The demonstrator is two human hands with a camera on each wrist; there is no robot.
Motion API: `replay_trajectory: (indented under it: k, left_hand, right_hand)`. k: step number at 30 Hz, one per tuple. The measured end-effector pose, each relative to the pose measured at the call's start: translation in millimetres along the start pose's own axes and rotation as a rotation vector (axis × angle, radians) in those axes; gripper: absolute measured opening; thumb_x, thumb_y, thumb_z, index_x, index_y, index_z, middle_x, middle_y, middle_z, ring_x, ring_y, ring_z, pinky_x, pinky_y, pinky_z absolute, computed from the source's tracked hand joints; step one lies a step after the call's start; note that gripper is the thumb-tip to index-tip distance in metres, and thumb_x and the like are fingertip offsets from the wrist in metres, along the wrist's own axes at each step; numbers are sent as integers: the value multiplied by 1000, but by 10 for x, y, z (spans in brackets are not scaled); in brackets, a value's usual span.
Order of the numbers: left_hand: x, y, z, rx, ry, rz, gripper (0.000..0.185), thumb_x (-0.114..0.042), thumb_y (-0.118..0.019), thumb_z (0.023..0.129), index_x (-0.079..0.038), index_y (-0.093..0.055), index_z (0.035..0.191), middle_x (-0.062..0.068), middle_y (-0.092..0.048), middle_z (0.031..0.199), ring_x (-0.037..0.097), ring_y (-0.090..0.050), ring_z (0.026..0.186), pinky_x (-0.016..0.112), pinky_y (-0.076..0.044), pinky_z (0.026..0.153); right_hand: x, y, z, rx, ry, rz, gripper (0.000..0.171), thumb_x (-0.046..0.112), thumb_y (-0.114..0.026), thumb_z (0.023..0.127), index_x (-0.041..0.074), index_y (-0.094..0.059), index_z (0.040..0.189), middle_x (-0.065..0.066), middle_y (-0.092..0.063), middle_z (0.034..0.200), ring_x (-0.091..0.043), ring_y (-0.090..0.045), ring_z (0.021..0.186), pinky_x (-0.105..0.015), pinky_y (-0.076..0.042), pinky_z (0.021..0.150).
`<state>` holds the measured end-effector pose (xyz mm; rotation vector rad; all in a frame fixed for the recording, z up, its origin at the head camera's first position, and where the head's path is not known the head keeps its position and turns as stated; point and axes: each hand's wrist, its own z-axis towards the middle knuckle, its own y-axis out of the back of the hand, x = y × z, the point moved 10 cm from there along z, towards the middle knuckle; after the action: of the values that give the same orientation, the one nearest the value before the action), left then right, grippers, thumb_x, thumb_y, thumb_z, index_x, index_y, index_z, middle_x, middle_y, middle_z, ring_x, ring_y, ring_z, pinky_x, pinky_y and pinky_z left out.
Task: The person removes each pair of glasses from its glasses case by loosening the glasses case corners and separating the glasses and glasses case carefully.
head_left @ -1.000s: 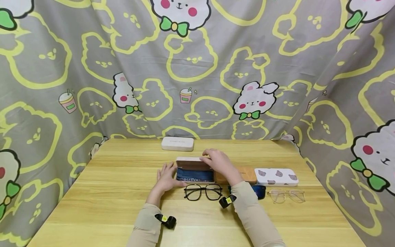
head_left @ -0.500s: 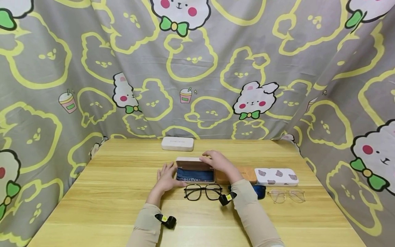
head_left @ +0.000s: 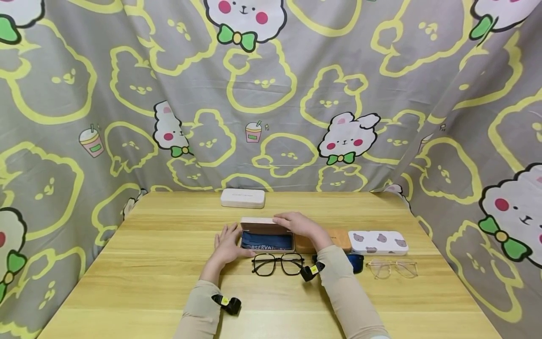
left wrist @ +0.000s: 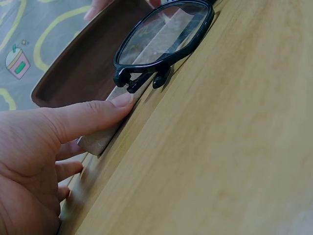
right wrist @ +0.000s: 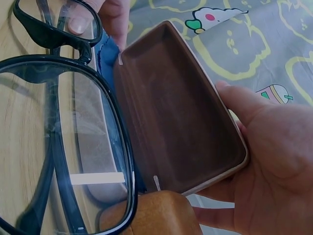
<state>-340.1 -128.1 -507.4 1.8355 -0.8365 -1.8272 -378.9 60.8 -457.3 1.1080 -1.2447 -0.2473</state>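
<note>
A glasses case (head_left: 267, 226) stands with its lid raised. It has a brown lining, and a dark blue cleaning cloth (head_left: 267, 241) with white lettering lies inside. My left hand (head_left: 228, 245) holds the case's left front corner, thumb along the front edge and fingers at the left end. My right hand (head_left: 301, 225) grips the lid's upper right edge; in the right wrist view its thumb lies on the rim, fingers partly hidden behind the lid (right wrist: 181, 112). Just in front of the case lie black-framed glasses (head_left: 278, 254), close to my left thumb.
Right of the case sit an orange-brown glasses case (head_left: 341, 240) and a white bear-print case (head_left: 378, 242). Dark sunglasses (head_left: 358, 263), partly behind my right sleeve, and thin-framed glasses (head_left: 393, 268) lie in front of them. A white case (head_left: 243, 198) rests at the table's (head_left: 139, 273) back.
The fingers of my right hand have lowered and flattened on the lid. My left hand stays at the case's corner. The head view has shifted very slightly.
</note>
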Motion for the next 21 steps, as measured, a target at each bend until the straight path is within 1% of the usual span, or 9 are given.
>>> replay_trajectory:
  k: [5,13,21]
  left_hand:
    - [7,-7,-5,1,-2,-13,96,-31,-91,64,-4,-46,144,17,-23,161,41,1,151,63,12,117]
    - [-2,2,-4,-4,-5,-13,96,-30,-91,64,-2,-46,143,17,-23,161,42,1,151,63,12,117]
    - [-12,3,-7,-3,-8,-15,94,-30,-91,64,-1,-47,142,18,-23,161,42,1,151,63,12,117]
  right_hand:
    - [8,-33,-19,31,16,15,52,43,-42,103,8,-53,140,-11,-54,143,-30,-48,136,-46,-39,113]
    - [22,-62,-37,65,42,31,52,45,-42,102,9,-56,137,-11,-57,141,-31,-49,134,-47,-40,112]
    - [25,-77,-41,72,65,44,45,42,-46,102,16,-59,136,-7,-58,140,-28,-50,134,-47,-41,112]
